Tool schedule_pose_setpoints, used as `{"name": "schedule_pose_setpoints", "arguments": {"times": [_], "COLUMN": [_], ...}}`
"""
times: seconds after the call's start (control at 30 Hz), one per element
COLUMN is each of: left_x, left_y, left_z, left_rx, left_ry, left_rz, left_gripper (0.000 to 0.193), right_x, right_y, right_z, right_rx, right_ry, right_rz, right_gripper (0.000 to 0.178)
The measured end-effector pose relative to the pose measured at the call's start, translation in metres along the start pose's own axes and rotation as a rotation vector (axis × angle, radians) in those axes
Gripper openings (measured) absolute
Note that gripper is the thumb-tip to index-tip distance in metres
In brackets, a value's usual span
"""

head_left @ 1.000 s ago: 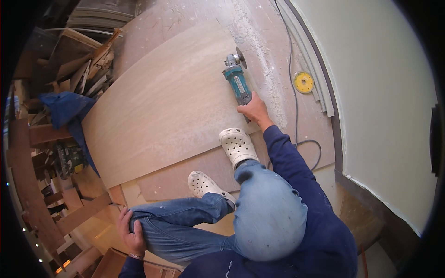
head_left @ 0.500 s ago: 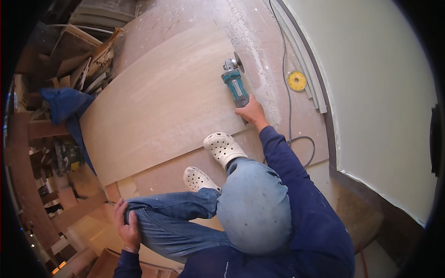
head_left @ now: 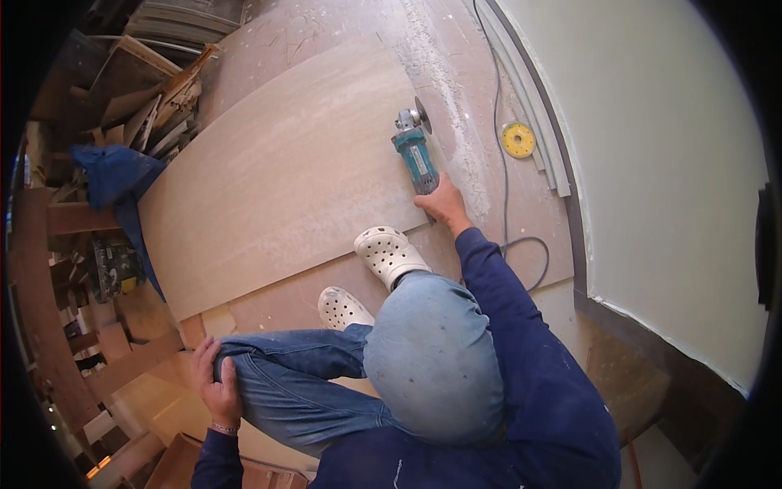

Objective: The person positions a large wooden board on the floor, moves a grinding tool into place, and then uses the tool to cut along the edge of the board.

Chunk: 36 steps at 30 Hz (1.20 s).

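Observation:
My right hand (head_left: 444,203) is closed round the rear of a teal angle grinder (head_left: 418,161). The grinder's metal head points away from me, and its thin round disc (head_left: 423,116) stands on edge at the right side of a large pale plywood sheet (head_left: 277,183). Whether the disc touches the wood I cannot tell. Over on the left, my left hand (head_left: 218,383) lies on my bent knee (head_left: 244,359), thumb apart from the fingers, with no tool in it.
A yellow disc (head_left: 518,140) lies on the floor beside long strips (head_left: 547,155) along the pale wall panel (head_left: 652,163). The dark cord (head_left: 505,175) curls right of my arm. Wood scraps (head_left: 167,98) and a blue tarp (head_left: 118,175) crowd the left. My white clogs (head_left: 391,253) are near the sheet's edge.
The view has shifted slightly, so my knees and clogs appear a little further left. My right hand keeps its hold on the grinder, and my left hand stays on the knee.

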<state>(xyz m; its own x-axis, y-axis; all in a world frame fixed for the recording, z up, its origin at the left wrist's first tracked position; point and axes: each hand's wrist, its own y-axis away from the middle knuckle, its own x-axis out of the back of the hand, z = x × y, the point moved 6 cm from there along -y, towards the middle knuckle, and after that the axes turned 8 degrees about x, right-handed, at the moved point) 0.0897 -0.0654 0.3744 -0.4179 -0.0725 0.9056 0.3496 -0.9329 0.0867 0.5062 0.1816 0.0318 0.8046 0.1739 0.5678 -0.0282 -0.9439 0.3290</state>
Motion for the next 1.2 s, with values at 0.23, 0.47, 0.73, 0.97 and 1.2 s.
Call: {"name": "schedule_pose_setpoints", "arguments": {"times": [0.23, 0.47, 0.73, 0.97, 1.2], "left_x": [0.000, 0.001, 0.001, 0.002, 0.003], "left_y": [0.000, 0.001, 0.002, 0.003, 0.004], "left_z": [0.001, 0.003, 0.000, -0.005, -0.005], "left_rx": [-0.005, -0.017, -0.022, -0.023, -0.026], "left_ry": [0.005, 0.012, 0.009, -0.001, 0.009], "left_rz": [-0.001, 0.004, 0.013, 0.025, 0.029], "left_gripper": [0.031, 0.031, 0.031, 0.031, 0.032], "right_x": [-0.001, -0.001, -0.002, 0.001, 0.001], "right_y": [0.010, 0.021, 0.032, 0.041, 0.050], "right_z": [0.007, 0.008, 0.013, 0.012, 0.016], "right_rx": [-0.035, -0.026, -0.017, -0.029, -0.012], "right_ry": [0.020, 0.012, -0.007, -0.007, 0.015], "right_rz": [-0.011, 0.005, 0.014, 0.022, 0.033], "right_gripper": [0.074, 0.072, 0.069, 0.066, 0.065]}}
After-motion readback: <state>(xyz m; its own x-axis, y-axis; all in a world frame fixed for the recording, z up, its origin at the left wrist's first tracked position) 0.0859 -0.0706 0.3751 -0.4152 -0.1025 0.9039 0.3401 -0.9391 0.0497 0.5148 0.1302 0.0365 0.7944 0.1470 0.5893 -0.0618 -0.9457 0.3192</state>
